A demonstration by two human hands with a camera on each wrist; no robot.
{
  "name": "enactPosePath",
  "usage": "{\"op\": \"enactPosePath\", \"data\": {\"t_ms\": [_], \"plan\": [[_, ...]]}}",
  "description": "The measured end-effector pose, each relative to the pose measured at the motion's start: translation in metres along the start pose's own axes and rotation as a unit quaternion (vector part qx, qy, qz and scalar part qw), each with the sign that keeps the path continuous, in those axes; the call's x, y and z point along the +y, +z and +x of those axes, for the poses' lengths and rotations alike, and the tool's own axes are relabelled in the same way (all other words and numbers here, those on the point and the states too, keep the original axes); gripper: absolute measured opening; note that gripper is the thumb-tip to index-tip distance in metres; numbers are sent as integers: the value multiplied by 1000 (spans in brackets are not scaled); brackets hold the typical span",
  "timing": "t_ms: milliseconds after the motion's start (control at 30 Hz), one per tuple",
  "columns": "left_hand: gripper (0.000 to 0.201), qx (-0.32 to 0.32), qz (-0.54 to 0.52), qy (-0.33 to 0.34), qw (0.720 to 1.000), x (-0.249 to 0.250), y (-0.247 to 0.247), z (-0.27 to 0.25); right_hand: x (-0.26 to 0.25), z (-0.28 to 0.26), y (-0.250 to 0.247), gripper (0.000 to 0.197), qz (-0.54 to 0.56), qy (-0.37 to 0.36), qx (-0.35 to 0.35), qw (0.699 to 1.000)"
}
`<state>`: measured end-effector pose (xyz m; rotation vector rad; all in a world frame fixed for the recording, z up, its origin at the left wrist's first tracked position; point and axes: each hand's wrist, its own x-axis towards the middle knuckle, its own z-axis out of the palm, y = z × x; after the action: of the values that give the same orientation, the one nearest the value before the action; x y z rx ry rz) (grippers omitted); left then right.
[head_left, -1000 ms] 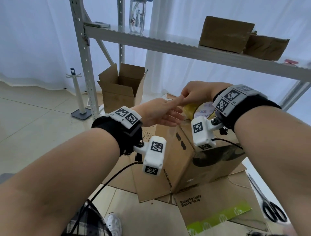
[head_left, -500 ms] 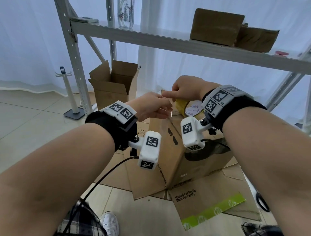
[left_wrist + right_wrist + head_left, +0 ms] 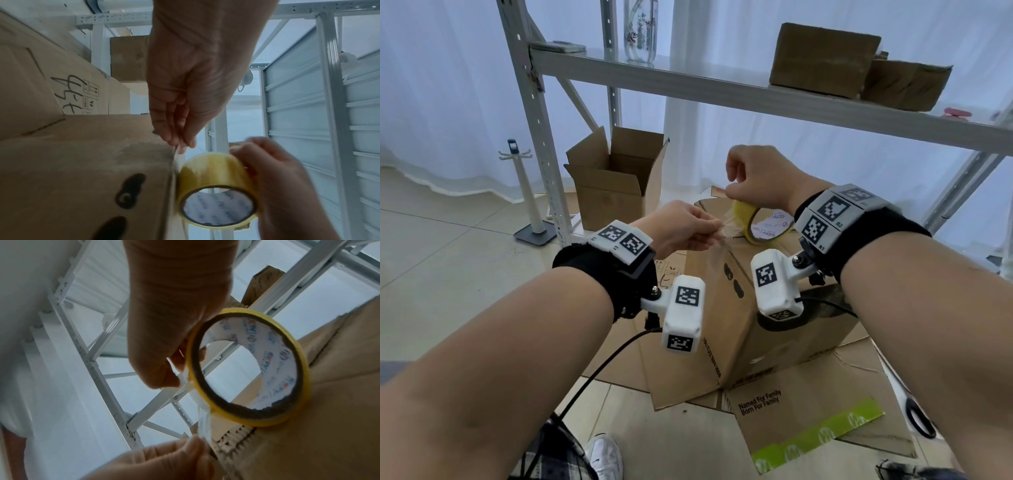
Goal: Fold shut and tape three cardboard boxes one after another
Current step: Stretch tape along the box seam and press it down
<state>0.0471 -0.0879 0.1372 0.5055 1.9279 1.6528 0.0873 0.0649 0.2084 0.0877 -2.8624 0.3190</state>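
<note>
- Since half a second ago your right hand (image 3: 758,178) has pulled up and away from your left hand (image 3: 681,228); a short clear strip (image 3: 726,224) of tape now spans the gap that was closed before.
- The tape roll (image 3: 763,222) sits on edge on top of the closed box (image 3: 763,329), at about 12 o'clock from your wrists; your right hand's fingers are curled round its top.
- Your left hand's fingertips (image 3: 180,141) pinch the free end of the strip at the box's top edge.
- The right wrist view alone shows the roll's printed core (image 3: 273,353) and the strip (image 3: 202,417) running down to your left hand (image 3: 164,459).
- The left wrist view alone shows "45" scrawled on another box (image 3: 68,91).
- The roll's hole axis runs roughly 10 to 4 o'clock; the strip's long axis roughly 2 to 8.
- An open box (image 3: 616,181) stands at 11 o'clock under the shelf (image 3: 722,85).
</note>
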Motion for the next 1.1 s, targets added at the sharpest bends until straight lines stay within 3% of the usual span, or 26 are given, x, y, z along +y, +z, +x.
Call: {"op": "enactPosePath", "data": {"t_ms": [100,233,333,433,567,633,733,867,1000,1100], "plan": [[12,9,20,7,1000,-13,-3,-1,6,-11,6,19,40,20,68,997],[7,4,12,35,999,-15,0,-2,20,-28,18,47,162,167,157,960],[7,-1,35,45,998,-16,5,-4,14,-39,25,66,253,247,159,922],[7,4,42,57,998,-19,7,-6,10,-46,26,77,278,271,147,910],[6,22,52,100,993,-15,10,-8,19,-51,17,79,321,296,99,894],[23,3,65,114,991,-10,13,-9,23,-53,12,82,356,305,70,881],[56,-26,77,97,992,-7,11,-7,21,-58,11,88,351,299,69,885],[44,-53,130,73,987,-8,6,-5,9,-65,28,88,383,261,139,875],[38,-51,257,103,959,-14,3,-6,-2,-68,47,94,410,245,150,865],[38,-44,293,124,947,-16,3,-7,-3,-68,54,88,419,243,185,855]]}}
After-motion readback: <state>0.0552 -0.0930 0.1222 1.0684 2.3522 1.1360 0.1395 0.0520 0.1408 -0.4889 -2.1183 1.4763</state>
